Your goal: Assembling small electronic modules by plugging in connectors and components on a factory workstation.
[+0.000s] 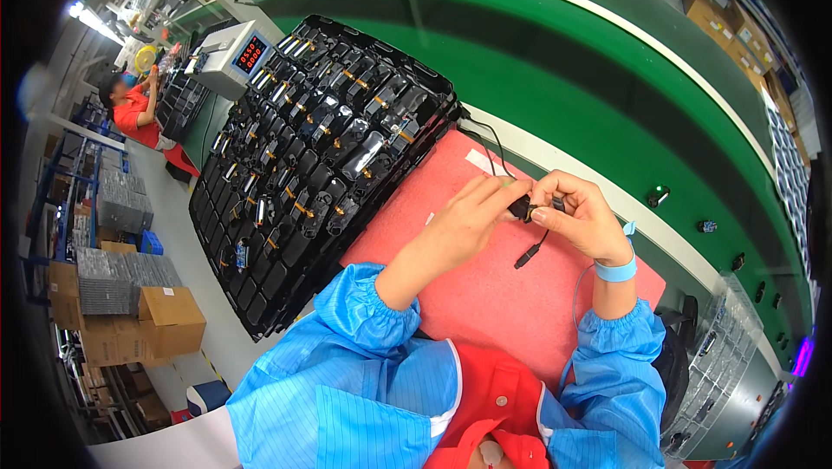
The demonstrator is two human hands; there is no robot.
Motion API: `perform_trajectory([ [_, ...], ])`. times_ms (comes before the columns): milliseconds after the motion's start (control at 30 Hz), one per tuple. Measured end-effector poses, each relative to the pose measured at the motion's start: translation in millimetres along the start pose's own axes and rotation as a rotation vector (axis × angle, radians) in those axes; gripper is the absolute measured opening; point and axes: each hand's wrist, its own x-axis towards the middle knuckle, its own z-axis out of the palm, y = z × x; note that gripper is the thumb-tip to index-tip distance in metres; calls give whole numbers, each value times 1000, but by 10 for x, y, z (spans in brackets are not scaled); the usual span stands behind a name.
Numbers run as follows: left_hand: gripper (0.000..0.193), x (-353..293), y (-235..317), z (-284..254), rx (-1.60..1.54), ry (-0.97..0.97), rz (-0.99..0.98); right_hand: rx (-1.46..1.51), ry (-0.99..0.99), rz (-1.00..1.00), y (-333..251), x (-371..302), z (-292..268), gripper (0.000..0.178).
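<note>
My left hand (464, 224) and my right hand (582, 216) meet above a pink foam mat (490, 300). Between their fingertips is a small black part (522, 207), mostly covered by the fingers, so its exact kind is unclear. The left thumb and fingers pinch it from one side; the right thumb and forefinger close on the other. A short black cable with a plug (526, 257) hangs below the right fingers. On my right wrist is a blue wrist strap (616, 271) with a thin cord.
Left of the mat lies a large black tray (286, 291) with rows of small black assemblies. A grey meter (227, 60) with red digits stands at its far corner. Beyond the mat runs a green conveyor belt (598, 105) carrying small parts. A co-worker in red (134, 113) stands far left.
</note>
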Motion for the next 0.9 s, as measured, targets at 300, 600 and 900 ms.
perform_trajectory([
  [300, 46, -188, 33, -91, 182, 125, -97, -529, 460, -213, 434, 197, -307, 6],
  [600, 49, -940, 532, -1277, 892, 282, -308, -792, 932, -218, 1003, 279, -887, 18],
  [900, 108, -1673, 82, -2016, 956, 181, -1089, -561, 776, -361, 733, 212, -462, 21],
])
